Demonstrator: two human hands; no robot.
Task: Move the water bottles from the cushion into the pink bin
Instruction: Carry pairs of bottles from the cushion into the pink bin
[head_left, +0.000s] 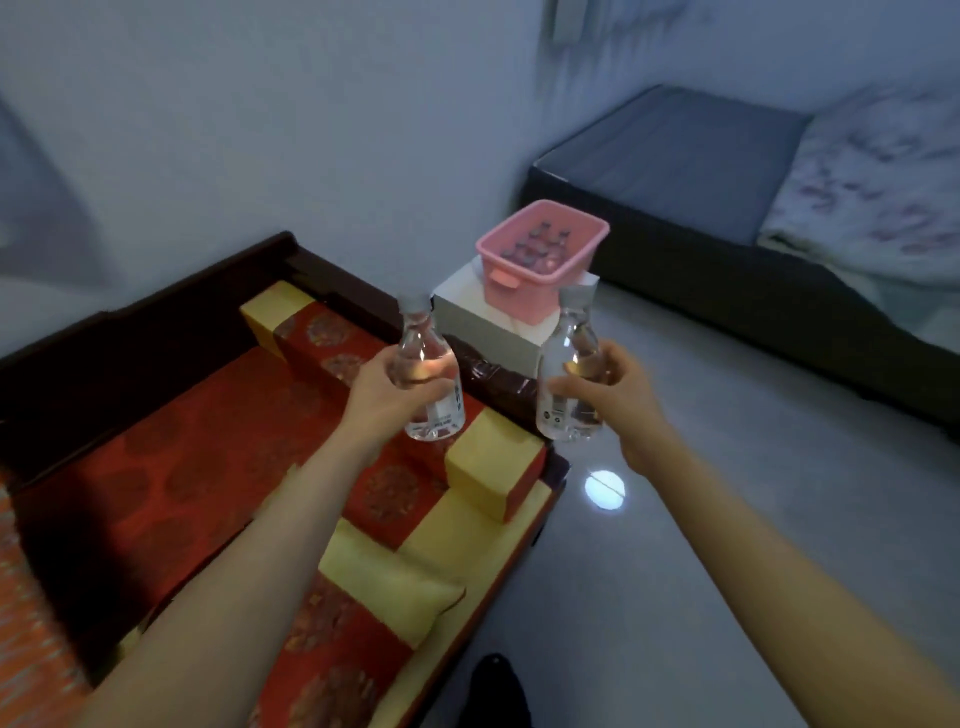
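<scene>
left hand (382, 387): bottle (426, 379) upright | right hand (618, 387): second bottle (571, 374) upright

Two clear water bottles with pale caps stand upright in mid-frame, each held around its middle: the left bottle (427, 374) just left of centre over the red and yellow cushion (218, 447), the right bottle (571, 369) just right of centre. The pink bin (540, 260), above centre, sits open-topped and slightly tilted, with several dark-capped bottles (540, 247) inside.
</scene>
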